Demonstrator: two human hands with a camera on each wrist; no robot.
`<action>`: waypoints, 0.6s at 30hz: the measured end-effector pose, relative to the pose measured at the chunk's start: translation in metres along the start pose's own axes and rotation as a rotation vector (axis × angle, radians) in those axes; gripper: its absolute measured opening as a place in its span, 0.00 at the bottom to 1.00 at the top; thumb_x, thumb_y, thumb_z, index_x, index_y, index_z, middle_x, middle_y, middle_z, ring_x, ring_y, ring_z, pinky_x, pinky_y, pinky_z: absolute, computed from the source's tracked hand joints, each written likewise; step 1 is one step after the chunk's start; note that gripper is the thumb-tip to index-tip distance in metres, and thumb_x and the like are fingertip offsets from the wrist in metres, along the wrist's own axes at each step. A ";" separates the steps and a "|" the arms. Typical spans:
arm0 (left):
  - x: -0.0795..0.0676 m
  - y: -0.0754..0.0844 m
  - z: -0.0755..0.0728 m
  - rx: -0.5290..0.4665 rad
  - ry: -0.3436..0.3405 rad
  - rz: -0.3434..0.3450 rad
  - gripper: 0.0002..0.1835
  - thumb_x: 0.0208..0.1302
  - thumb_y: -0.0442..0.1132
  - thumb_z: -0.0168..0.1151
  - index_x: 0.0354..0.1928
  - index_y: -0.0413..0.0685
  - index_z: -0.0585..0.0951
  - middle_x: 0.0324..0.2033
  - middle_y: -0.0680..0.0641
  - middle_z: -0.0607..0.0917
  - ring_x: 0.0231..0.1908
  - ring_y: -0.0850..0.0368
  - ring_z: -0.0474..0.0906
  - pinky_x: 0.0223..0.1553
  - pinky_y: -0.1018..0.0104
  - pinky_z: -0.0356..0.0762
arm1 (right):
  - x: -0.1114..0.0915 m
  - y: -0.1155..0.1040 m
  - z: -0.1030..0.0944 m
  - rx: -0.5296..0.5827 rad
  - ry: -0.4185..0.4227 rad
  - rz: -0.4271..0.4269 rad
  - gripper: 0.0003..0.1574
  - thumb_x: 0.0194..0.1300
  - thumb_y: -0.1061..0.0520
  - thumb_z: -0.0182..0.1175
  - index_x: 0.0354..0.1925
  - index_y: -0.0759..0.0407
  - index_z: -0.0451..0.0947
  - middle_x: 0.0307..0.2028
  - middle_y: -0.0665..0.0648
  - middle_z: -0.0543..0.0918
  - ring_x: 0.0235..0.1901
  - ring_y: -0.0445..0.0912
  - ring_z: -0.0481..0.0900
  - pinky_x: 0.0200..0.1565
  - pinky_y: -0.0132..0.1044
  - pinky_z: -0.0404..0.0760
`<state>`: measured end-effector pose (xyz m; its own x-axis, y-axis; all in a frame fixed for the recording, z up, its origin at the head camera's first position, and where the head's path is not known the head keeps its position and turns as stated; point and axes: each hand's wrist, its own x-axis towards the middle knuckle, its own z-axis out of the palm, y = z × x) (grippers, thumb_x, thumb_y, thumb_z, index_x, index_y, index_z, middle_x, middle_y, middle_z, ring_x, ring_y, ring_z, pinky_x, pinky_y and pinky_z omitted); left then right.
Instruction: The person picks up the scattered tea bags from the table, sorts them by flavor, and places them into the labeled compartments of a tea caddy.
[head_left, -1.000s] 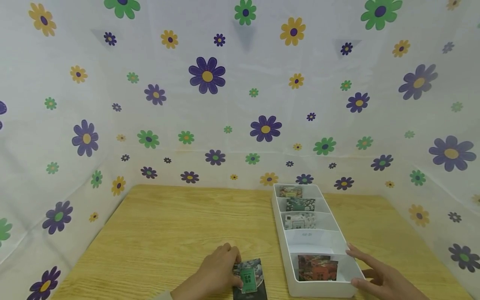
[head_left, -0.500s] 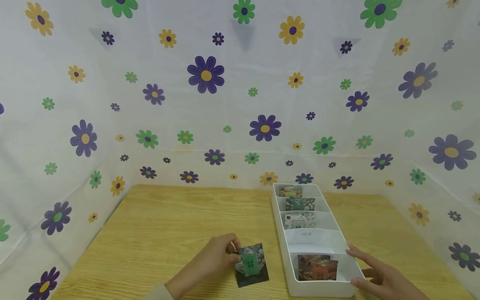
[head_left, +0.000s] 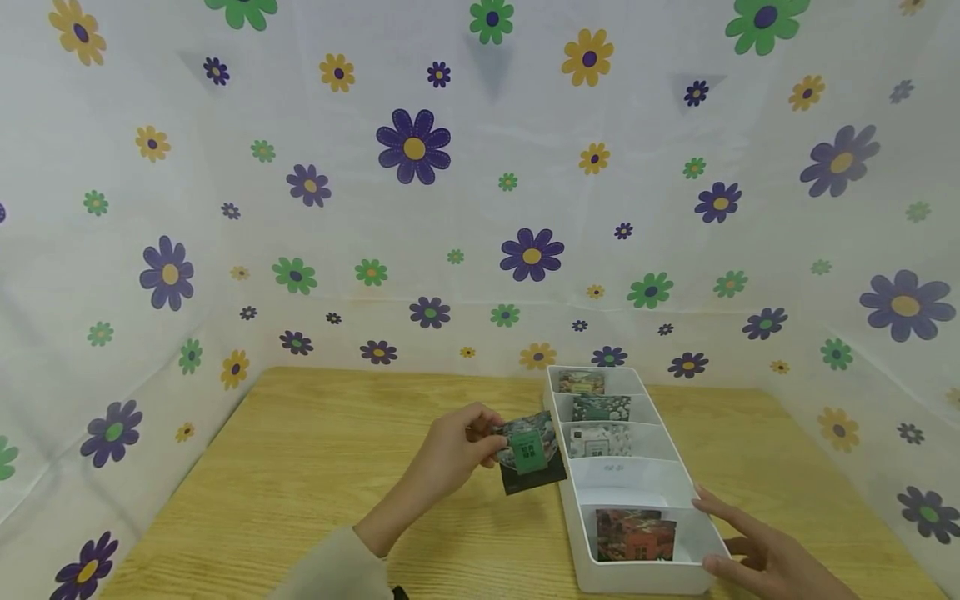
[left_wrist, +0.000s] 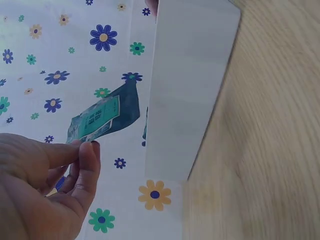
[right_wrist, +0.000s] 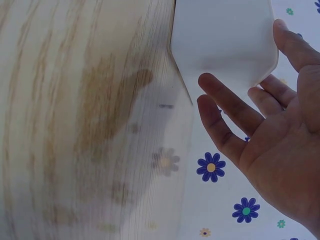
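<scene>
My left hand [head_left: 450,454] pinches a dark sachet [head_left: 528,454] with a green label by its left edge, thumb in front. The sachet is tilted and hangs above the table, just at the left wall of a long white divided box [head_left: 645,577]. In the left wrist view the sachet [left_wrist: 107,115] is off the box's side wall [left_wrist: 192,90]. My right hand [head_left: 772,550] is at the box's right front corner, fingers spread and loosely bent. The right wrist view has its thumb or a fingertip [right_wrist: 283,32] against the box edge.
Red sachets [head_left: 633,537] stand in the front compartment. A white patterned sachet [head_left: 600,442], a dark green one [head_left: 600,408] and a colourful one [head_left: 581,382] occupy the rear compartments. Small marks show on the second-from-front compartment's wall. A flowered cloth [head_left: 337,233] encloses the wooden table [head_left: 337,450].
My left hand has lifted the dark sachet off the table and carried it forward and right to the box's left side. The right hand and box stay put.
</scene>
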<state>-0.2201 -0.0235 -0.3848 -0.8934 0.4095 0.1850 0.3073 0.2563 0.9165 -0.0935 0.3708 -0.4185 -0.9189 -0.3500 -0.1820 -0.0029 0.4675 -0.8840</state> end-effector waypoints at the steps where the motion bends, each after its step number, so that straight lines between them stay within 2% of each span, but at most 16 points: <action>1: 0.003 0.002 0.002 -0.014 0.011 0.013 0.08 0.61 0.35 0.62 0.42 0.50 0.79 0.28 0.49 0.79 0.26 0.57 0.80 0.27 0.67 0.79 | 0.000 0.000 0.000 0.002 0.000 0.000 0.41 0.70 0.57 0.50 0.73 0.57 0.41 0.53 0.14 0.53 0.47 0.47 0.79 0.40 0.43 0.80; 3: 0.008 0.005 0.007 -0.041 0.029 0.037 0.09 0.60 0.35 0.63 0.43 0.51 0.79 0.28 0.49 0.80 0.26 0.57 0.80 0.27 0.67 0.79 | 0.000 0.001 0.000 0.003 0.002 0.013 0.41 0.70 0.56 0.50 0.73 0.57 0.41 0.54 0.15 0.54 0.47 0.47 0.79 0.40 0.43 0.80; 4: 0.011 0.007 0.010 -0.053 0.036 0.050 0.10 0.60 0.35 0.63 0.44 0.51 0.79 0.28 0.50 0.80 0.25 0.57 0.80 0.27 0.67 0.79 | 0.000 0.000 0.000 0.004 0.003 0.016 0.41 0.70 0.56 0.50 0.73 0.58 0.41 0.59 0.21 0.55 0.47 0.49 0.79 0.40 0.43 0.80; 7: 0.020 0.010 0.019 -0.094 0.047 0.081 0.11 0.59 0.34 0.64 0.44 0.51 0.80 0.28 0.50 0.80 0.24 0.57 0.80 0.27 0.67 0.79 | 0.001 -0.001 0.000 0.004 0.012 0.040 0.41 0.70 0.56 0.50 0.73 0.58 0.41 0.70 0.49 0.52 0.48 0.57 0.78 0.39 0.43 0.80; 10: 0.028 0.011 0.030 -0.123 0.052 0.093 0.12 0.58 0.33 0.64 0.44 0.50 0.80 0.28 0.49 0.80 0.23 0.57 0.80 0.27 0.67 0.79 | 0.001 -0.002 0.001 0.002 0.019 0.054 0.42 0.70 0.55 0.51 0.72 0.58 0.41 0.67 0.77 0.40 0.49 0.63 0.76 0.39 0.43 0.80; 17: 0.042 0.011 0.051 -0.141 0.065 0.095 0.12 0.58 0.31 0.64 0.44 0.49 0.81 0.28 0.49 0.80 0.22 0.56 0.80 0.26 0.68 0.79 | 0.001 -0.004 0.002 -0.031 0.031 0.054 0.42 0.70 0.54 0.52 0.73 0.58 0.41 0.66 0.78 0.41 0.48 0.64 0.76 0.40 0.44 0.80; 18: 0.043 0.011 0.054 -0.145 0.062 0.095 0.12 0.58 0.31 0.64 0.44 0.49 0.81 0.28 0.49 0.80 0.22 0.55 0.80 0.26 0.67 0.79 | 0.001 -0.003 0.001 -0.034 0.030 0.052 0.42 0.70 0.54 0.51 0.73 0.57 0.41 0.68 0.74 0.45 0.48 0.63 0.76 0.40 0.44 0.80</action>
<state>-0.2372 0.0441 -0.3861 -0.8823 0.3699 0.2910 0.3451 0.0881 0.9344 -0.0935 0.3678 -0.4164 -0.9296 -0.2999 -0.2141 0.0325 0.5121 -0.8583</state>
